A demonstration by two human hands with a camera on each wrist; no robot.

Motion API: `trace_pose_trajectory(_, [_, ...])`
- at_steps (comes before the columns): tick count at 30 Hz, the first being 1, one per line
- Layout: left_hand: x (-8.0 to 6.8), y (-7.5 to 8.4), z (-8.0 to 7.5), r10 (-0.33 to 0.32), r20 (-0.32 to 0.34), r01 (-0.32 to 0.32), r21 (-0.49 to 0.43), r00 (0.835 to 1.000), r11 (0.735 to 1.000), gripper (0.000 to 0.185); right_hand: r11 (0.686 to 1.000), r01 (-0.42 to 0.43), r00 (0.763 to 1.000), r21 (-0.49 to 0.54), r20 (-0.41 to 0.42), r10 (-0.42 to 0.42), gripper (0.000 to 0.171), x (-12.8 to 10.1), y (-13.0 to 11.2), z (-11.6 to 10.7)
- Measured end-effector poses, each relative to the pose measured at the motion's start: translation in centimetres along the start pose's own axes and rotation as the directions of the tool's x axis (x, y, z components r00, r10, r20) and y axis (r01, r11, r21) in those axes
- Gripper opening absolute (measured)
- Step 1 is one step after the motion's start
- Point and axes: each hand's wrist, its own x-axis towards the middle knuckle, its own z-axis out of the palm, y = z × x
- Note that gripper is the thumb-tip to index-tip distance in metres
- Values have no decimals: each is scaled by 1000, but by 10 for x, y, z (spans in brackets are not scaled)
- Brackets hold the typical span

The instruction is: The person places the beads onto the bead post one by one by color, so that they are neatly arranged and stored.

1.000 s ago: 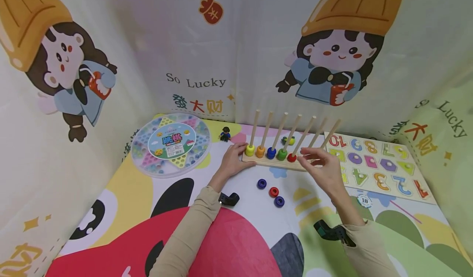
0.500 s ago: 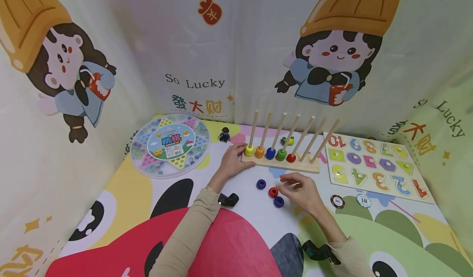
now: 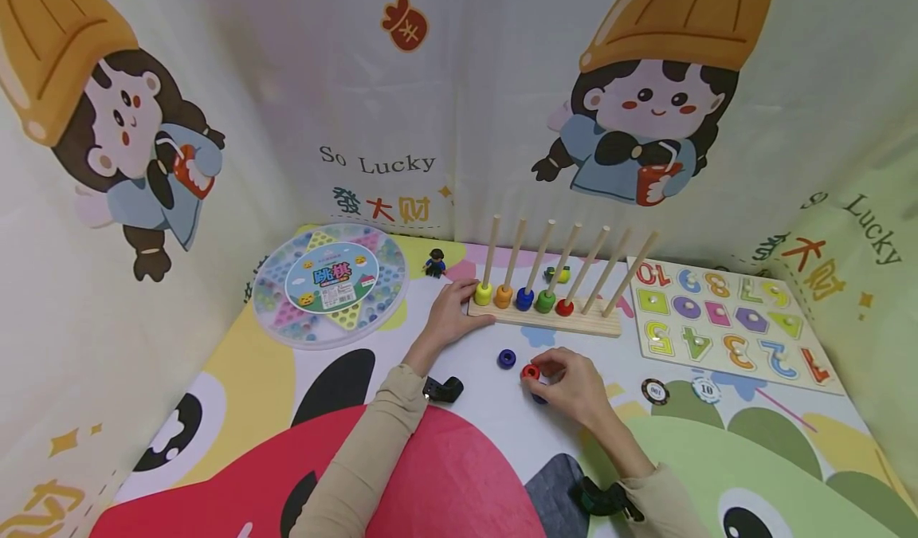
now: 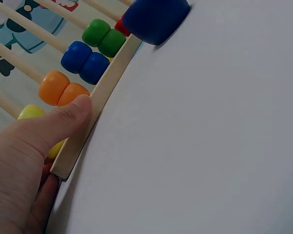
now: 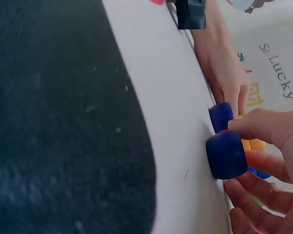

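My left hand grips the left end of a wooden peg stand, the thumb lying along its front edge in the left wrist view. Yellow, orange, blue, green and red beads sit low on its pegs; the two rightmost pegs carry none. On the table before it, my right hand pinches a red bead between thumb and fingers. A blue bead lies just left of it. Another blue bead stands close by the fingers in the right wrist view, partly hidden in the head view.
A round Chinese checkers box lies at the back left, with a small toy figure beside it. On the right lie a number puzzle board and two chips. A small green-yellow toy is behind the pegs.
My right hand has come from the right end of the peg stand down and left to the loose beads, and has taken hold of the red one. The left hand stays put.
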Motion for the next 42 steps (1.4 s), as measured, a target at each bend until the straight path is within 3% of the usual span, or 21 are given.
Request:
trace_pose_trajectory(10, [1,-1,0,-15,1,15,-11,1000,1000,75,995,-31,998,96,-59,37,22,5,0,-13])
trace_pose_trajectory(20, [-1,-1,0,-25,6,25,-13,1000,1000,74,988,14,986,154,-168,12,24,16,4,-36])
trace_pose_trajectory(28, [-1,0,0,-24,2,24,-15,1000,1000,74,991,68,969,117,-246,-38,24,25,-5,-55])
trace_pose_trajectory(36, [0,0,0,-21,7,21,-5,1000,1000,74,989,77,959,125,-281,-40,23,27,-45,-82])
trace_pose_trajectory(42, [0,0,0,-12,5,12,-2,1000,1000,74,984,121,937,132,-344,-69,25,44,-28,-95])
